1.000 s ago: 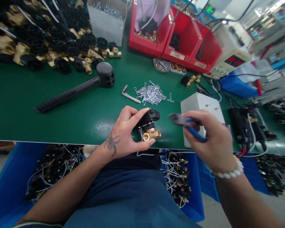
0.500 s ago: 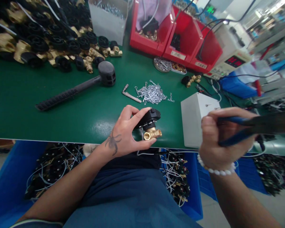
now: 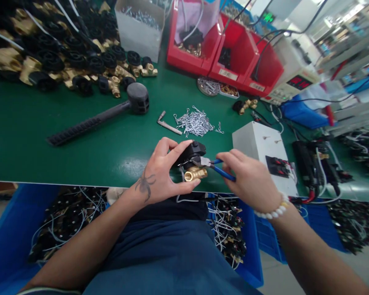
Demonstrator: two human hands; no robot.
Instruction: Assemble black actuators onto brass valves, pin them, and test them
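My left hand grips a brass valve with a black actuator head at the table's front edge, thumb on the brass body and fingers on the black part. In my right hand is a pair of blue-handled pliers, fingers wrapped round the handles. The plier jaws reach the joint between the black head and the brass body; what exactly they pinch is too small to tell. Behind the valve lies a pile of small metal hairpin clips, with an L-shaped grey hex key to its left.
A black mallet lies at left, before heaped brass valves. Red bins stand at the back. A grey switch box is close to my right hand. Blue crates of wired parts sit below the table edge.
My right hand has come left and down from beside the grey box, turning the pliers so their jaws now meet the valve. My left hand keeps its hold nearly unmoved.
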